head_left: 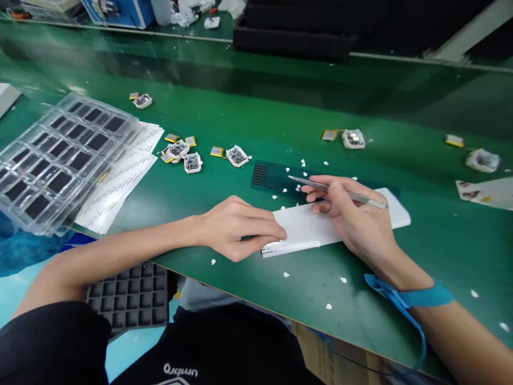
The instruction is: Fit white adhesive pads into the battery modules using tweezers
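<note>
My right hand [352, 208] is closed around a pair of metal tweezers [360, 198], their tips pointing left above the bench. Under that hand lies a long white strip of paper [308, 227], printed at its lower left corner. The fingers of my left hand [244, 227] pinch the strip's left end. A dark translucent sheet [268, 176] with black strips at one end lies just behind the paper. Small white round stickers [286, 274] are scattered around both hands. A blue wrist strap [427, 295] circles my right wrist.
Several small white-cased circuit boards [237, 156] with yellow-edged batteries lie across the green bench [180, 198]. Clear plastic trays [60, 155] of dark pieces rest at left on printed sheets [120, 192]. A black grid tray [132, 297] sits below the front edge. Black bins [292, 43] stand behind.
</note>
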The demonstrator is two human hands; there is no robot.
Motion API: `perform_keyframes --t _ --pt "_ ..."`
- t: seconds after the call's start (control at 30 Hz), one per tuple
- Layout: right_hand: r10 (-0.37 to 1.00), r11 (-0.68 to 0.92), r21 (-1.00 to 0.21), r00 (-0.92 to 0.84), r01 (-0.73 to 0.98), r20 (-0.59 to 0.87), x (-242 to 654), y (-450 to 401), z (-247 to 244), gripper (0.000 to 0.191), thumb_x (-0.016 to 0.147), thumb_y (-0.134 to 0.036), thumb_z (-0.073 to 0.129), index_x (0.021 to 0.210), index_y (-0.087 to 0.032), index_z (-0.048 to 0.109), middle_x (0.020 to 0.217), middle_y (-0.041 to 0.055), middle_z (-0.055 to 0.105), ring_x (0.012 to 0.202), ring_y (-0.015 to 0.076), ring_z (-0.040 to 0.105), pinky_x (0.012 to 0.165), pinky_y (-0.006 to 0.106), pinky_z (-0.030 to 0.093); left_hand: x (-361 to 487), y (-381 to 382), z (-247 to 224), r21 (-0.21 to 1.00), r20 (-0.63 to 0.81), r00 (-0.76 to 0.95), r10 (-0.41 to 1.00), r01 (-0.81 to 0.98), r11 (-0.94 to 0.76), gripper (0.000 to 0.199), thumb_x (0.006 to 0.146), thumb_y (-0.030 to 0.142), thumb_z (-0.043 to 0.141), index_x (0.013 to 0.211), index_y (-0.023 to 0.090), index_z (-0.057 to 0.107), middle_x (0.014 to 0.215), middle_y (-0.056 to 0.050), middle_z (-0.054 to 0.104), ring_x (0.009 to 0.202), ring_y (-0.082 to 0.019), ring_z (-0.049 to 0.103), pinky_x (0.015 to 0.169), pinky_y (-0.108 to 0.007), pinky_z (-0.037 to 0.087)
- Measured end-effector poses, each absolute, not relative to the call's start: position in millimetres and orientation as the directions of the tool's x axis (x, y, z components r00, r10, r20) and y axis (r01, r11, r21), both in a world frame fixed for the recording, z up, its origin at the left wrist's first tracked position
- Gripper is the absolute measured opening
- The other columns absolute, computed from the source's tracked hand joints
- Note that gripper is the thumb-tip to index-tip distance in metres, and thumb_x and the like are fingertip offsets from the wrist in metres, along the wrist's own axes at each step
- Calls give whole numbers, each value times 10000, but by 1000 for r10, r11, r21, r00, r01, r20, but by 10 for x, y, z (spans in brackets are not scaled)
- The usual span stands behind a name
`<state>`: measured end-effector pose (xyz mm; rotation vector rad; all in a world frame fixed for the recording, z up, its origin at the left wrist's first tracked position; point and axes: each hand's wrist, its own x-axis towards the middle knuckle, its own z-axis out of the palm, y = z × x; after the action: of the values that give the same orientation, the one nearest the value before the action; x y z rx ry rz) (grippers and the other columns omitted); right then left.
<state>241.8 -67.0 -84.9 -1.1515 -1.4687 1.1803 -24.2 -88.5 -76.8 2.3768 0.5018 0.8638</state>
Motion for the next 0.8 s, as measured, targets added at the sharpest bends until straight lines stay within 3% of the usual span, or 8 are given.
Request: perform_keyframes --t 0.1,0.2,0.3,0.4,0.53,0.67,0.8 --pt "995 104 -975 -28 195 101 2340 -769 -826 374 894 -633 878 998 -276 842 919 48 820 743 205 757 667 337 646 -238 -900 -826 575 412 772 484 192 -795 274 1081 203 503 1099 186 776 1005 -45 863 791 -144 784 651 -273 512" --pt "997 51 -989 54 137 59 2316 -832 -741 506 835 -732 875 802 -234 790 738 55 771 544 169 677 489 294 575 -225 -862 -837 551 401 759 513 249 -797 246 1094 234 540 1119 179 779 949 -31 852 741 -139 765 638 -273 510" --pt "998 42 -988 31 150 47 2327 -910 -651 506 917 -682 812 716 -222 749 619 54 719 436 169 627 375 279 486 -229 -825 -808 511 419 733 536 298 -806 243 1092 273 568 1104 176 791 770 -10 794 602 -128 687 559 -276 451" --pt "988 155 -947 -67 281 142 2336 -975 -600 569 1022 -626 700 617 -228 730 624 58 729 491 165 676 433 262 538 -235 -813 -774 532 388 728 564 322 -783 243 1082 289 581 1085 178 797 667 8 732 555 -123 647 529 -263 419" --pt "949 233 -912 -284 338 137 2328 -976 -622 711 1040 -680 640 486 -235 628 695 70 774 566 162 729 502 240 590 -232 -805 -734 624 335 710 620 325 -710 214 1069 303 620 1076 178 794 828 -18 822 599 -107 672 586 -229 491" --pt "947 200 -916 -310 348 89 2337 -948 -667 654 1057 -691 609 578 -254 698 722 49 786 580 173 735 521 264 603 -221 -797 -709 661 341 696 632 300 -688 173 1045 257 656 1039 152 793 869 -36 837 607 -99 678 602 -220 504" --pt "926 216 -908 -371 359 74 2374 -928 -665 606 1053 -677 628 612 -279 752 727 56 789 734 229 790 591 303 632 -215 -801 -702 671 329 695 639 304 -676 172 1040 254 648 1037 166 795 803 -12 811 563 -93 637 571 -223 473"
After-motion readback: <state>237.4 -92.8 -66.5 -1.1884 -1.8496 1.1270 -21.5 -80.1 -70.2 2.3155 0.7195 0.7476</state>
